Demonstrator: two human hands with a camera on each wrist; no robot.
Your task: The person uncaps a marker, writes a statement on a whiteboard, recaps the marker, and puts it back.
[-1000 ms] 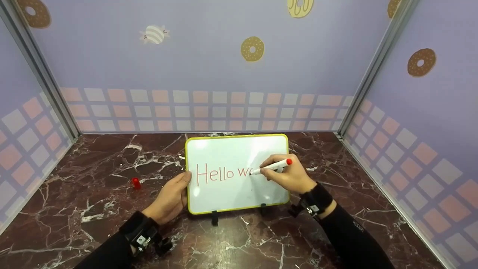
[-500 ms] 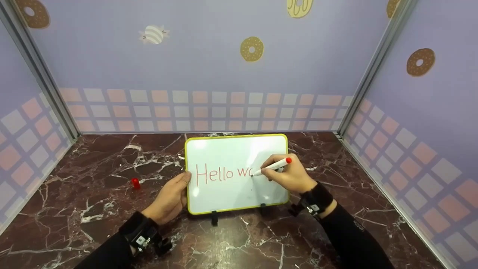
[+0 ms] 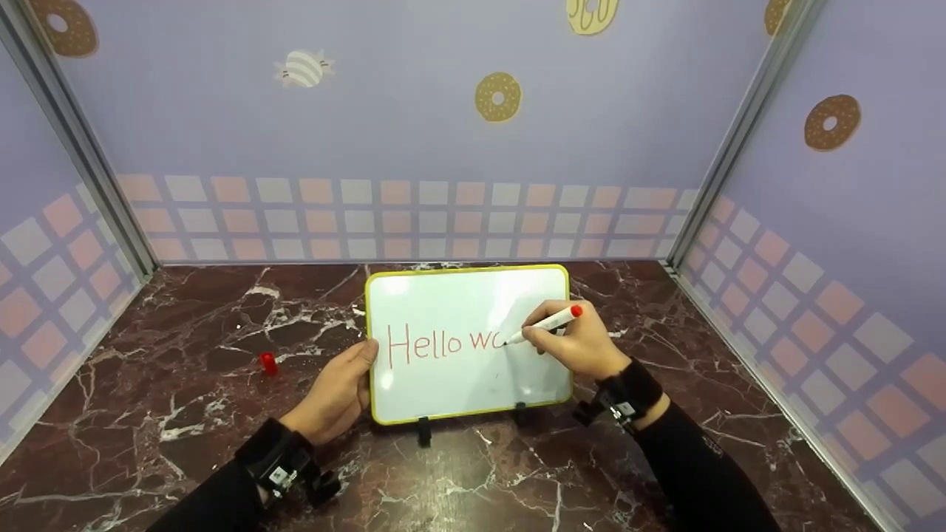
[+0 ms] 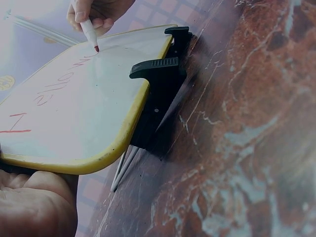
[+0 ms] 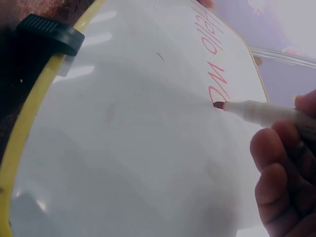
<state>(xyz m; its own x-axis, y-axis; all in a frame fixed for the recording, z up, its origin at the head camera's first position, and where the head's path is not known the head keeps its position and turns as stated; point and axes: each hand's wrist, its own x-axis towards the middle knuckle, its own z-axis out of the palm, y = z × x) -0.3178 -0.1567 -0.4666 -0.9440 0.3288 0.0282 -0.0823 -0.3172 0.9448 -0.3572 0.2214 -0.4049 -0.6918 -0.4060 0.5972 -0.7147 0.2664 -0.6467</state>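
A whiteboard (image 3: 443,391) with a yellow frame leans back on a black stand (image 4: 160,94), whose clips hook over its lower edge. Red handwriting (image 3: 425,345) on it reads "Hello w" followed by a curved stroke. My left hand (image 3: 336,391) grips the board's left edge, thumb on the front and fingers behind, partly hidden. In my right hand (image 3: 573,343) a white marker (image 5: 261,112) with a red end is pinched between thumb and fingers. Its dark red tip is right at the curved stroke in the right wrist view.
A red marker cap (image 3: 269,363) lies on the dark marbled table (image 3: 207,428), left of the board. Patterned lilac walls (image 3: 399,133) with metal corner posts enclose the table at the back and both sides.
The marker tip has moved slightly right and a little up along the curved stroke, and my right hand has shifted right with it. My left hand, the board and the cap stay in place.
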